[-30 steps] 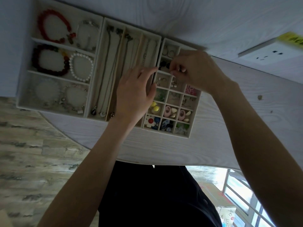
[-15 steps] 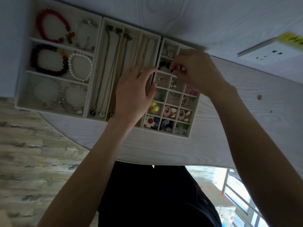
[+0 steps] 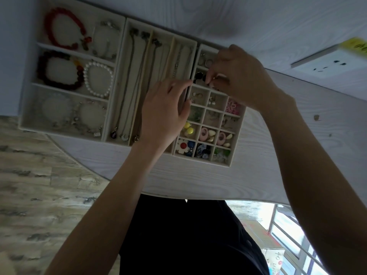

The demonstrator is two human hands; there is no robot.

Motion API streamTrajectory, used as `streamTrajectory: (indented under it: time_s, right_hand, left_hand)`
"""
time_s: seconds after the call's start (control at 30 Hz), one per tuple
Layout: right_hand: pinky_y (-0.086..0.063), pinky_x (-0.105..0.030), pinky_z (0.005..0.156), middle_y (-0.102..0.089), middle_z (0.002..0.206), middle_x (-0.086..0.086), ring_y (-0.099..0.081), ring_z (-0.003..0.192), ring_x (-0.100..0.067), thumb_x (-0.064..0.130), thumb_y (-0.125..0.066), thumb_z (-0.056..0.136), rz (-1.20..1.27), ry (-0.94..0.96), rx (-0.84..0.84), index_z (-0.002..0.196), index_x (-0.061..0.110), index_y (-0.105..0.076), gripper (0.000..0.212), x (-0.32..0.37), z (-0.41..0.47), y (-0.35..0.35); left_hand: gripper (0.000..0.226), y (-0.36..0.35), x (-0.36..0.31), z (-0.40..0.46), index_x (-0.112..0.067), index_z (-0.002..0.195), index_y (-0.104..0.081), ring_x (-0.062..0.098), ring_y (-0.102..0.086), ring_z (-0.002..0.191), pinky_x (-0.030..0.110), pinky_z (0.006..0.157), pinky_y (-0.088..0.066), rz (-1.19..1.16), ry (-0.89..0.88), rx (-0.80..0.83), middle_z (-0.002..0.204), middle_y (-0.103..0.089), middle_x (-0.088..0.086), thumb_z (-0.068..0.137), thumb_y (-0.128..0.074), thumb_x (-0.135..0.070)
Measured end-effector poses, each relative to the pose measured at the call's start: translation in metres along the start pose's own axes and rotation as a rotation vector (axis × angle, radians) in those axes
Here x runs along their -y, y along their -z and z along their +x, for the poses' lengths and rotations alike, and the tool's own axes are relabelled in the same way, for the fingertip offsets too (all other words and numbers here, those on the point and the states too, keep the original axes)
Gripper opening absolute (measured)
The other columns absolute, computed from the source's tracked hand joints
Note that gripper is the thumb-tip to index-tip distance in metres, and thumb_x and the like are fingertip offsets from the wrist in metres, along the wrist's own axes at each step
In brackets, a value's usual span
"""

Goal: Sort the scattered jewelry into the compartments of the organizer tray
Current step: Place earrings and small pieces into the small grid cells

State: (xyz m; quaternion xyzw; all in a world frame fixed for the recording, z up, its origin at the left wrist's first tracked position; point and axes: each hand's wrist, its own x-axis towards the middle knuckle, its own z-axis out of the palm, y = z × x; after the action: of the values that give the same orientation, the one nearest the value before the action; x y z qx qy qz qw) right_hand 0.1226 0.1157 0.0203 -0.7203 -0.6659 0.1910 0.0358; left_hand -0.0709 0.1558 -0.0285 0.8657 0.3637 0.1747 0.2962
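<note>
White bench (image 3: 198, 175): right hand (image 3: 240, 76) fingers (image 3: 208, 77) pinching something small, unclear, directly over black earrings (image 3: 198, 76) compartment; left hand (image 3: 162, 114) lying relaxed alongside.

Little can be read. A yellow label (image 3: 356, 45) on the white wall socket (image 3: 329, 63) at the upper right of the frame carries dark lettering, too blurred to make out. At the lower right, a cardboard box (image 3: 277, 261) shows the handwritten figure "40"; its other marks are illegible.
</note>
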Motion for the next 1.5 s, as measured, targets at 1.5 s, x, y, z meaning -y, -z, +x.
streamTrajectory:
  time_s: [1.5]
  right_hand:
    - [-0.052, -0.044, 0.067, -0.054, 0.104, -0.014, -0.053, 0.097, -0.027, 0.021, -0.043, 0.084, 0.018, -0.046, -0.135, 0.101, 0.014, -0.070, 0.033, -0.006, -0.015, -0.013]
  left_hand:
    - [0.031, 0.000, 0.000, 0.000, -0.014, 0.120, -0.061, 0.020, -0.060, 0.101, 0.029, 0.091, -0.043, 0.004, -0.004, 0.007, 0.109, -0.064, 0.005, 0.090, -0.057, -0.024]
